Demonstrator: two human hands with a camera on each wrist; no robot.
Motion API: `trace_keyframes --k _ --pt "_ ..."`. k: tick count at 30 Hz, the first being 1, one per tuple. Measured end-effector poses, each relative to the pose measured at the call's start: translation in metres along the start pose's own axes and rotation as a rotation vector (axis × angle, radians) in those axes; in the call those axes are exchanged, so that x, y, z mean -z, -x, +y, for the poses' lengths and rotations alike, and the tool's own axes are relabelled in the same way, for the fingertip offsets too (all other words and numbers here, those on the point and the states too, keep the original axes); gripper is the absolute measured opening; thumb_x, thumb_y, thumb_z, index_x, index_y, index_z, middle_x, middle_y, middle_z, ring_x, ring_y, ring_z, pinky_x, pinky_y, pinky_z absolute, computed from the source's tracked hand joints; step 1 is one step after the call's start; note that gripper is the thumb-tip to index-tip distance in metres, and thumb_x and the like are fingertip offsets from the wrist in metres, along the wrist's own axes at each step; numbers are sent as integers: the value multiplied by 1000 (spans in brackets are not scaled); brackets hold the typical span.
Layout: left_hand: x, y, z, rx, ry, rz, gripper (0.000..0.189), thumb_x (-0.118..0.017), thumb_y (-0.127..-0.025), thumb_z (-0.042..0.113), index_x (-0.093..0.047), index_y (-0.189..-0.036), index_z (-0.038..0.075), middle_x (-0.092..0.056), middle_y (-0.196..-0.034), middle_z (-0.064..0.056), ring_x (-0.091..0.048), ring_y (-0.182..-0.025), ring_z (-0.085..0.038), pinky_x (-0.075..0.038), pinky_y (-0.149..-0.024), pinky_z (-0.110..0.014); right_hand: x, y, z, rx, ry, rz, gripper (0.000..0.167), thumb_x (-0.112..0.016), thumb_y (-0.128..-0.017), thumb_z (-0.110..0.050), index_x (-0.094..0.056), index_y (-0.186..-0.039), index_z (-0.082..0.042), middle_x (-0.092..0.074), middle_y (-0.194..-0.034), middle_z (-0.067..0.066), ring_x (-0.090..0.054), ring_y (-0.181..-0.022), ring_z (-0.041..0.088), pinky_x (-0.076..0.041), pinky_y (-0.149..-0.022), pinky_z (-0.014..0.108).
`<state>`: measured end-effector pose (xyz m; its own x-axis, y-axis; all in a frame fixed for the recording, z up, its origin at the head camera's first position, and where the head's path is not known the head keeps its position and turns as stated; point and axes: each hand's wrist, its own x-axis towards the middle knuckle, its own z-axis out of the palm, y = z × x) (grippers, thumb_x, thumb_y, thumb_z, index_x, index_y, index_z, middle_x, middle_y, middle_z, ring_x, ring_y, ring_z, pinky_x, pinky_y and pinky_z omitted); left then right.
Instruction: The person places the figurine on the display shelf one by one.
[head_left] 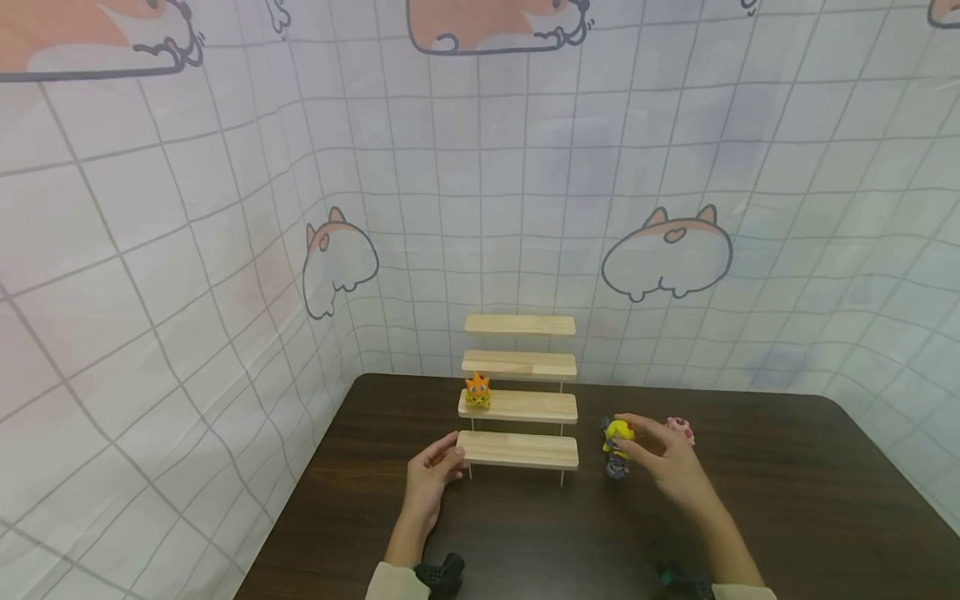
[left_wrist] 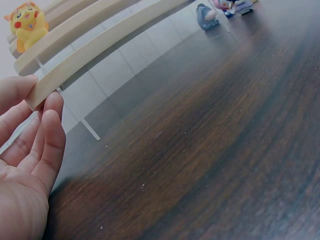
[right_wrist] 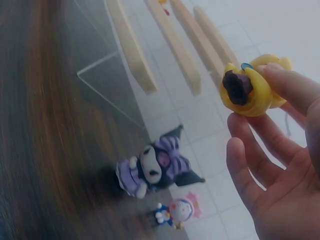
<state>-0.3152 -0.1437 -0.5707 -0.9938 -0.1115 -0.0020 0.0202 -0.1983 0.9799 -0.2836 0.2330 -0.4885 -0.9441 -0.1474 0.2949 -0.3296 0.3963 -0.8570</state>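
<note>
My left hand (head_left: pixel 429 482) pinches the left end of the lowest board (head_left: pixel 517 450) of a four-step wooden display stand, thumb above and fingers below. My right hand (head_left: pixel 671 462) holds a small yellow figurine (right_wrist: pixel 250 92) between thumb and fingers, raised off the table; a dark brown part of it faces the wrist camera. Beneath it in the head view sits a grey figurine (head_left: pixel 617 469). An orange-and-yellow figurine (head_left: pixel 477 392) stands at the left end of the second board from the bottom.
A black-and-purple figurine (right_wrist: pixel 160 162) stands on the dark wooden table (head_left: pixel 525 542) right of the stand, near a smaller pink-and-blue figurine (right_wrist: pixel 176 210). Behind the table hangs a white grid-patterned cloth (head_left: pixel 487 233) with dog drawings.
</note>
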Motion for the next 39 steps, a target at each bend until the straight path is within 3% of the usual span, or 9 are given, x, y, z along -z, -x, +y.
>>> trace_keyframes --k 11,17,19,26,33,39 --pt "0 -1 1 18 -8 5 47 -76 -94 19 -64 -136 1 -75 -100 1 -72 -83 -10 -60 -73 -24 -26 -4 -7 58 -65 -16 38 -69 -99 -18 -62 -136 -9 -70 -118 16 -69 -98 9 -58 -83 22" --pt "0 -1 1 22 -11 11 47 -76 -93 19 -65 -135 1 -75 -100 1 -72 -83 -10 -60 -72 -24 -40 -8 -15 69 -72 -27 36 -70 -98 -20 -64 -133 -15 -70 -109 11 -67 -89 12 -56 -71 27" --pt "-1 -1 1 21 -14 10 47 -76 -94 18 -64 -136 1 -75 -100 0 -72 -83 -10 -60 -72 -23 -44 -11 -17 80 -79 -36 37 -70 -98 -19 -63 -134 -14 -70 -110 12 -67 -90 11 -56 -72 26" --pt "-1 2 5 13 -7 2 47 -74 -96 18 -62 -138 0 -75 -100 0 -71 -82 -9 -59 -72 -22 -59 -26 -22 101 -56 -48 40 -72 -97 -18 -64 -135 -11 -71 -114 13 -67 -98 8 -56 -81 23" --pt "-1 1 3 10 -9 9 45 -76 -94 18 -65 -134 1 -76 -100 -1 -72 -82 -10 -60 -72 -23 -68 -46 -26 133 -24 -79 40 -70 -98 -15 -62 -137 -9 -72 -115 13 -71 -99 18 -57 -82 24" --pt "-1 0 3 16 -10 14 44 -76 -94 17 -66 -134 2 -76 -101 -1 -72 -82 -11 -60 -72 -24 -73 -65 -35 123 13 -96 41 -69 -99 -21 -62 -139 -14 -70 -123 10 -67 -110 31 -60 -84 37"
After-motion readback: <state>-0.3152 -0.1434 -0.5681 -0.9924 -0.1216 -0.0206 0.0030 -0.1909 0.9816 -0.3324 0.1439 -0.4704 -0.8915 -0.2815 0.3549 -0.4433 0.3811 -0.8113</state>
